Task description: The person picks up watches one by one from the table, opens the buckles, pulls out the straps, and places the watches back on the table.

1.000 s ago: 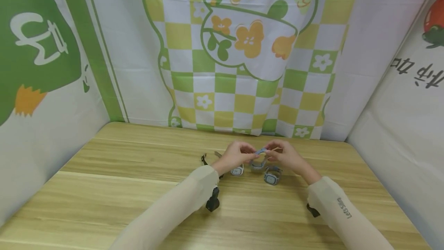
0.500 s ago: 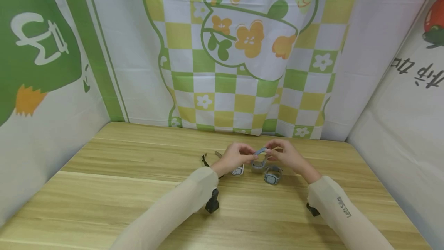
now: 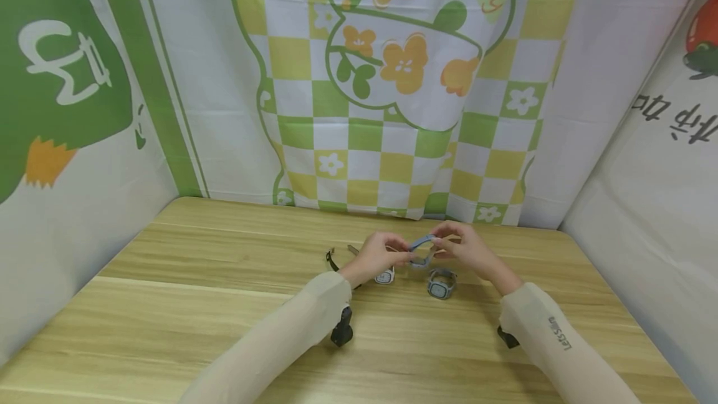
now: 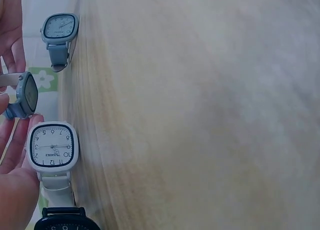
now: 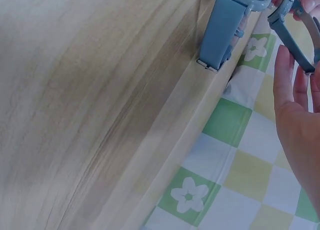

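Both hands hold a blue-grey wristwatch (image 3: 422,241) above the table, its strap forming a loop. My left hand (image 3: 377,254) pinches the watch at its left side, near the case (image 4: 29,94) in the left wrist view. At the other end, my right hand (image 3: 464,248) grips the strap (image 5: 294,44) between thumb and fingers. A second blue-grey wristwatch (image 3: 440,289) stands on the table just below the right hand. Beside the left hand is a white wristwatch (image 3: 384,277), partly covered by it. A black wristwatch (image 4: 65,223) lies farther left, mostly hidden behind the left wrist.
The wooden table (image 3: 224,323) reaches back to a checked, flowered cloth (image 3: 364,161). White printed cloths hang along the left and right sides. A black device (image 3: 341,328) is strapped at the left wrist, another (image 3: 508,336) at the right.
The held watch has risen slightly and its strap loop has tilted. My right hand has moved a little up and right; the left hand has shifted only slightly. The other watches stay put.
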Demonstrator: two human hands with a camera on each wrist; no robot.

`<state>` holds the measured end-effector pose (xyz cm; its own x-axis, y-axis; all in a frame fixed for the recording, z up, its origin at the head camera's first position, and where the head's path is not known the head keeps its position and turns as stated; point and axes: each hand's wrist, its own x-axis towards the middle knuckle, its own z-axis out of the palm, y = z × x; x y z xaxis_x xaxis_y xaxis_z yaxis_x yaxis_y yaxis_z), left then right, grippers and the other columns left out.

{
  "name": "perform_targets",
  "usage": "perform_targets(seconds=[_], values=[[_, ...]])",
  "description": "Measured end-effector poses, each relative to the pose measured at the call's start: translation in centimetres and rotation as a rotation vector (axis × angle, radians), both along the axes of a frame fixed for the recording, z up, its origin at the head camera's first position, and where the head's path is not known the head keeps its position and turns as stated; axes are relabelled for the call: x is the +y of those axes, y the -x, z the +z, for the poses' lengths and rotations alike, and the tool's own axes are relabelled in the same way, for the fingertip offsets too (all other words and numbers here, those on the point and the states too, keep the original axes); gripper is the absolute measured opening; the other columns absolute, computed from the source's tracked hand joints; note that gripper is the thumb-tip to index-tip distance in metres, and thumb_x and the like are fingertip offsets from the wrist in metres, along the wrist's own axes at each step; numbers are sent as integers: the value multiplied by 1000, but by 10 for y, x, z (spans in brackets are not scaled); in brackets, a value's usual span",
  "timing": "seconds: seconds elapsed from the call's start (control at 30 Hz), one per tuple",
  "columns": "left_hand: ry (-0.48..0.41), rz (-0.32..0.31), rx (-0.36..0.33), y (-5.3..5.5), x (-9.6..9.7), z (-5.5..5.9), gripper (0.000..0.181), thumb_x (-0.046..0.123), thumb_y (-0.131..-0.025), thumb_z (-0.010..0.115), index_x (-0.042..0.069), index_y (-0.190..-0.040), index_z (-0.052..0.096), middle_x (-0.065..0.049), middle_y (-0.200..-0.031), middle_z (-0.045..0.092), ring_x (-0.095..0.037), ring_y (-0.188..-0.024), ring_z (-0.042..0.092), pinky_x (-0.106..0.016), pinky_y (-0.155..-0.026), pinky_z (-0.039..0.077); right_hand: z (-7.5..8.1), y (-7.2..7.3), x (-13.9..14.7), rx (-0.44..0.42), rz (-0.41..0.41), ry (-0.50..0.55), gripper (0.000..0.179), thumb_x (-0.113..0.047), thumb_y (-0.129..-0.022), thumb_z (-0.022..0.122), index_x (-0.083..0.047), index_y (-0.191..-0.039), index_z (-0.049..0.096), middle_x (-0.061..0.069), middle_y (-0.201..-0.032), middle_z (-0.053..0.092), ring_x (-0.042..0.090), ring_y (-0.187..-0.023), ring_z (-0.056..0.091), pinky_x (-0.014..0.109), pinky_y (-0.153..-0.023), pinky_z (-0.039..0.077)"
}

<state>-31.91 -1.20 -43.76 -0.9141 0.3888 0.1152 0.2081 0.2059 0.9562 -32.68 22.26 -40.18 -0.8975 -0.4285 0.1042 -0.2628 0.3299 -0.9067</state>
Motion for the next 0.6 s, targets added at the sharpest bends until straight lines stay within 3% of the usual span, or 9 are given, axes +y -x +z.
perform_targets(seconds=[0.3,0.6], values=[[22,7,21,-1,-1,4,24,13,-99,76,0,-118,76,-14,-111,77,-19,-96,75,-45,-90,62,-1,-1,1,-3,1,0,21,3,-107,56,18,-121,57,29,-115,61,24,-95,70,53,-96,60],[88,49,92,1,6,12,23,18,-97,79,2,-114,78,-11,-110,77,-17,-95,72,-29,-82,59,-4,-2,-3,-18,27,-8,22,2,-107,57,17,-123,56,30,-123,59,31,-105,70,46,-94,61]])
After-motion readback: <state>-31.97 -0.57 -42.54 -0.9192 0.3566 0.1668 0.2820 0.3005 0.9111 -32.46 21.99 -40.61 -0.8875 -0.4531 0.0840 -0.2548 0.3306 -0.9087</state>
